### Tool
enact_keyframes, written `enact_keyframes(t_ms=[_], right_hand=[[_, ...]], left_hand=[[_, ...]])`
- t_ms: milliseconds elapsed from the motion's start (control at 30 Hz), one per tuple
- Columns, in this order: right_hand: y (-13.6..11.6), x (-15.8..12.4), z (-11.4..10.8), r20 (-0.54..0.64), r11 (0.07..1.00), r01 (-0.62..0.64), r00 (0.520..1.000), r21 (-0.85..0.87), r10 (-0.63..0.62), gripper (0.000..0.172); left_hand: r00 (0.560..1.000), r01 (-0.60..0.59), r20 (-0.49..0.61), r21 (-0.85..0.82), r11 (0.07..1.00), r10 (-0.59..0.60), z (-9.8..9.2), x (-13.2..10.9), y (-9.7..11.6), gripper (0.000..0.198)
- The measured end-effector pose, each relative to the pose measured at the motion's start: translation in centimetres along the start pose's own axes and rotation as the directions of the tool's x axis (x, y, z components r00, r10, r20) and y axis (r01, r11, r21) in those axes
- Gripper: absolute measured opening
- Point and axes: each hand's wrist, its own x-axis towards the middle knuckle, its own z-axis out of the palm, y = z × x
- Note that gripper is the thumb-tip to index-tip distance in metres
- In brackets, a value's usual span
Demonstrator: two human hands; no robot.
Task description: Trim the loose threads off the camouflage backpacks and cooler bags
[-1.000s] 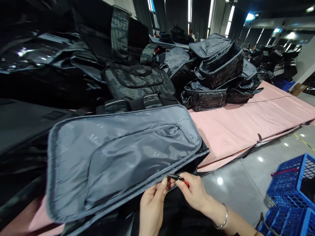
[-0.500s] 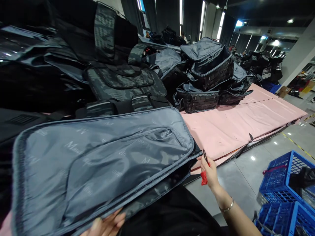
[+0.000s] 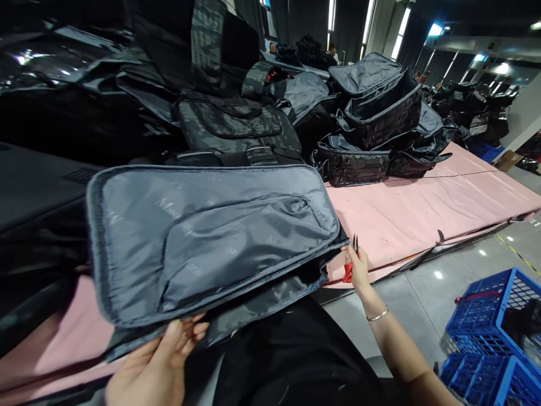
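Observation:
A bag [image 3: 236, 248] with a shiny grey printed lining and dark camouflage outside lies across the pink-covered table and the lap, its padded lid facing up. At its near edge, my left hand [image 3: 163, 355] grips the rim, thumb on top and fingers underneath. My right hand [image 3: 358, 269] pinches the bag's right corner. Small dark pointed snips [image 3: 355, 243] stick up from that same hand, and something red [image 3: 347, 273], perhaps their wrapped handle, shows below the fingers.
Several open camouflage bags [image 3: 372, 121] are piled at the back of the pink table [image 3: 414, 208]. A closed camouflage bag [image 3: 240, 124] lies just behind the one held. Blue plastic crates [image 3: 482, 310] stand on the floor at the right. Dark shiny bags heap up at left.
The view has shifted, and the bag appears farther right, its left end raised off the pink cover. More of my left hand shows at the rim. My right hand keeps its hold.

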Motion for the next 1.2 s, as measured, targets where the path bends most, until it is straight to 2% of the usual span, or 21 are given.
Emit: enact_keyframes(t_ms=[133, 300, 433, 567, 700, 833, 933, 1067, 1133, 1200], right_hand=[[3.6, -2.2, -1.0, -0.076, 0.997, -0.001, 0.997, -0.077, -0.005, 0.039], [7.5, -4.9, -0.4, -0.086, 0.982, -0.002, 0.996, -0.189, -0.014, 0.038], [8.6, -4.7, 0.9, -0.116, 0.976, 0.001, 0.993, -0.216, -0.027, 0.036], [9.2, -3.7, 1.0, -0.151, 0.989, -0.049, 0.988, -0.141, 0.027, 0.029], [10.3, -3.3, -0.2, -0.163, 0.985, -0.170, 0.973, -0.009, 0.166, 0.037], [11.0, -3.2, -1.1, -0.097, 0.946, -0.317, 0.942, 0.060, 0.322, 0.048], [10.8, -3.5, -1.3, -0.064, 0.926, -0.371, 0.925, 0.070, 0.375, 0.051], [8.9, -4.4, -1.7, -0.093, 0.937, -0.346, 0.932, 0.057, 0.350, 0.050], [7.1, -4.4, -2.2, -0.144, 0.958, -0.283, 0.947, 0.053, 0.288, 0.046], [4.7, -3.9, -2.8, -0.188, 0.979, -0.198, 0.961, 0.049, 0.203, 0.041]], left_hand=[[0.998, 0.066, 0.010, -0.099, 0.993, -0.066, -2.5, -1.0, -2.7, 0.031], [0.970, 0.221, -0.093, -0.031, 0.975, -0.223, -5.6, -1.1, -8.3, 0.032], [0.976, 0.172, -0.159, 0.159, 0.972, -0.147, -6.9, 0.3, -11.8, 0.042], [0.980, 0.154, -0.163, 0.265, 0.952, -0.113, -7.0, 1.9, -13.3, 0.049], [0.984, 0.146, -0.142, 0.267, 0.953, -0.111, -6.9, 3.0, -13.9, 0.045], [0.983, 0.152, -0.129, 0.205, 0.967, -0.127, -7.1, 3.3, -14.0, 0.041], [0.984, 0.160, -0.106, 0.164, 0.973, -0.144, -7.2, 2.9, -13.7, 0.040], [0.984, 0.146, -0.118, 0.104, 0.984, -0.134, -7.5, 1.8, -12.3, 0.039], [0.984, 0.108, -0.146, 0.069, 0.992, -0.098, -7.8, 1.3, -10.6, 0.039], [0.982, 0.010, -0.188, 0.033, 0.999, -0.004, -8.0, 0.5, -8.2, 0.038]])
